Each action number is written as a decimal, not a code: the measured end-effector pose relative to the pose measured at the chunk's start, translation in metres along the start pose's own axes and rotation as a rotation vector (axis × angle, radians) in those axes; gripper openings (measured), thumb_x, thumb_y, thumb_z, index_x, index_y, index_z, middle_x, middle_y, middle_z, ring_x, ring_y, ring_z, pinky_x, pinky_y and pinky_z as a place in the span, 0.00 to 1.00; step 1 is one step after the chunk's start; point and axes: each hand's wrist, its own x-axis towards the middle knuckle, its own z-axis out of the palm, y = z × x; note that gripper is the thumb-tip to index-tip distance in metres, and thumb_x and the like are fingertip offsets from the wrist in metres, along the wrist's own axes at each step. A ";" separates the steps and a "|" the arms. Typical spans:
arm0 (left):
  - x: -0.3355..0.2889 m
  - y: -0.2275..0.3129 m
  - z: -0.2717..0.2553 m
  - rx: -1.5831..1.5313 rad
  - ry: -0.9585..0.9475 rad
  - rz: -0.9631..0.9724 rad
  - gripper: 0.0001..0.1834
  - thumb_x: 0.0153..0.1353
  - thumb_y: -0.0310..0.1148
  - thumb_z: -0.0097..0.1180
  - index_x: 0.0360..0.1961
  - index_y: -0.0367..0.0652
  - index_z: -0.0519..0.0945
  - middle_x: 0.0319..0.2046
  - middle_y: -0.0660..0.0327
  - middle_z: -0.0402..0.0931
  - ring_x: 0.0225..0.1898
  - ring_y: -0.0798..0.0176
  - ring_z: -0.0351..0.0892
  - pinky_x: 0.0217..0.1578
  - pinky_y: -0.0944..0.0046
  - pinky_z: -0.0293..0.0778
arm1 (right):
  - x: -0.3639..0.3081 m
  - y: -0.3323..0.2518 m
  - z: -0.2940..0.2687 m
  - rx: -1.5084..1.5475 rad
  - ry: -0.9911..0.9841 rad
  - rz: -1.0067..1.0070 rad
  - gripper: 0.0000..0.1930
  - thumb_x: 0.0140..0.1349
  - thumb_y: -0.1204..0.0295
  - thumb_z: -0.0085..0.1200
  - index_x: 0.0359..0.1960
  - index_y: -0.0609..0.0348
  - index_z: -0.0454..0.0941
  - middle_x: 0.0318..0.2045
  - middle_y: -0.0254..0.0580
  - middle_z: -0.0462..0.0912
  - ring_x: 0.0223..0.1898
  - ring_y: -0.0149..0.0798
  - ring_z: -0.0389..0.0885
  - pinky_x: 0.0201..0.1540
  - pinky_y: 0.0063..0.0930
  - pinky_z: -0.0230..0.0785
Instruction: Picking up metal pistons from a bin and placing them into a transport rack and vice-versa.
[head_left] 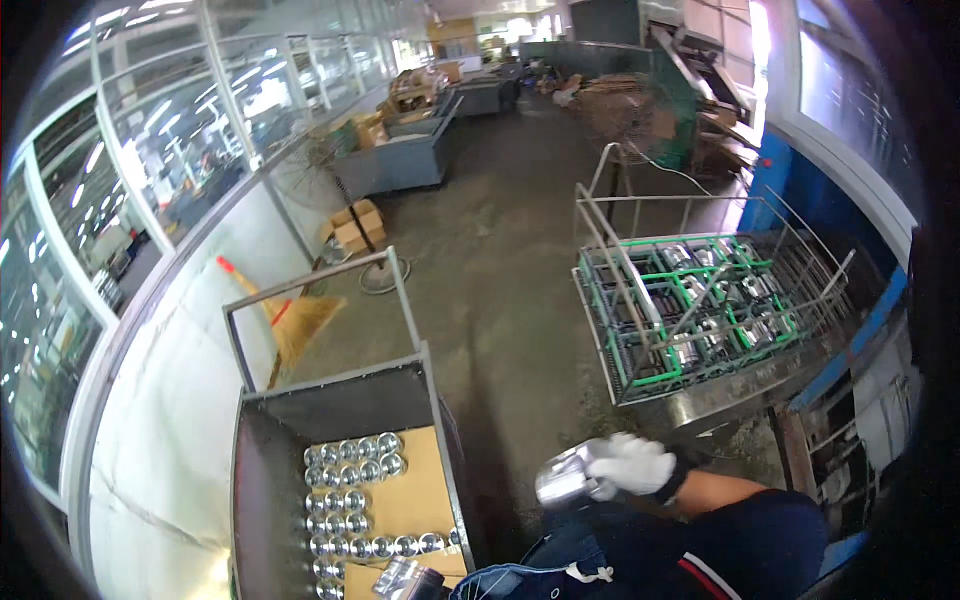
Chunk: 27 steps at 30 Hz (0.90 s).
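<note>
My right hand, in a white glove with a dark cuff, is closed around a shiny, piston-like metal part. It holds the part in front of my body, to the right of a grey metal cart. Rows of round silver metal parts stand in the cart on brown cardboard. At the lower edge, a larger-looking shiny metal part lies tilted beside something dark. What supports it is hidden, and I cannot make out my left hand.
On the right, a wire rack with green strips holds several shiny metal parts. A broom leans behind the cart, near a round-based stand and a cardboard box. Farther off are a blue-grey bin and stacked cardboard.
</note>
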 end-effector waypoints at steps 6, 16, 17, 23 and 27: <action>0.009 -0.001 0.048 0.094 -0.191 0.011 0.15 0.67 0.33 0.52 0.52 0.41 0.81 0.45 0.59 0.83 0.38 0.62 0.82 0.38 0.63 0.79 | -0.108 0.072 -0.076 0.381 0.772 0.084 0.11 0.59 0.70 0.49 0.33 0.60 0.84 0.33 0.39 0.87 0.30 0.30 0.84 0.33 0.26 0.77; 0.045 -0.031 0.153 -0.015 -0.493 0.248 0.06 0.69 0.21 0.47 0.36 0.39 0.76 0.33 0.67 0.75 0.26 0.70 0.73 0.27 0.66 0.71 | -0.133 0.180 -0.267 0.490 1.362 -0.386 0.18 0.65 0.72 0.48 0.55 0.65 0.78 0.47 0.39 0.84 0.49 0.32 0.80 0.54 0.26 0.70; 0.032 -0.026 0.169 -0.026 -0.390 0.183 0.06 0.68 0.21 0.47 0.37 0.40 0.76 0.33 0.67 0.75 0.27 0.69 0.73 0.28 0.65 0.71 | -0.123 0.190 -0.289 0.448 1.371 -0.338 0.18 0.65 0.72 0.49 0.54 0.65 0.79 0.44 0.38 0.84 0.47 0.31 0.80 0.51 0.25 0.71; -0.001 -0.019 0.262 0.054 -0.243 0.252 0.07 0.64 0.22 0.49 0.42 0.40 0.75 0.38 0.65 0.75 0.33 0.67 0.73 0.33 0.64 0.72 | 0.001 0.237 -0.364 -0.869 1.088 -0.367 0.07 0.61 0.58 0.57 0.33 0.40 0.85 0.26 0.42 0.83 0.29 0.44 0.83 0.32 0.39 0.77; -0.014 -0.022 0.318 0.083 -0.216 0.315 0.10 0.61 0.22 0.50 0.45 0.40 0.74 0.41 0.63 0.75 0.36 0.66 0.73 0.36 0.63 0.72 | 0.096 0.212 -0.369 -0.756 0.531 0.037 0.23 0.62 0.44 0.47 0.32 0.46 0.88 0.27 0.46 0.85 0.32 0.49 0.86 0.37 0.40 0.79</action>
